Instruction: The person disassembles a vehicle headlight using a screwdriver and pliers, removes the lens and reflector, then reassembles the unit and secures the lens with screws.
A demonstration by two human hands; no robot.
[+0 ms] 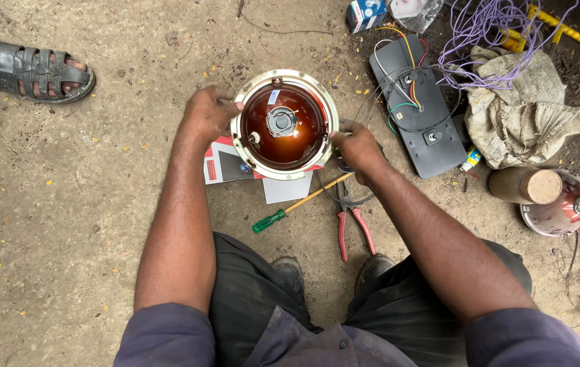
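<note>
On bare dirt ground [99, 224], between the squatting person's knees and a grey lamp housing [418, 109] with coloured wires on the right, sits the round headlamp reflector [283, 124], amber inside, resting on some cardboard [225, 163]. Left hand [207, 113] grips the left rim, right hand [358, 148] pinches the right rim, fingers closed on it both sides. I'd keep it level and steady by the rim only, thumbs off the shiny bowl. Pliers [351, 217] and green-handled screwdriver [297, 204] lie just near.
</note>
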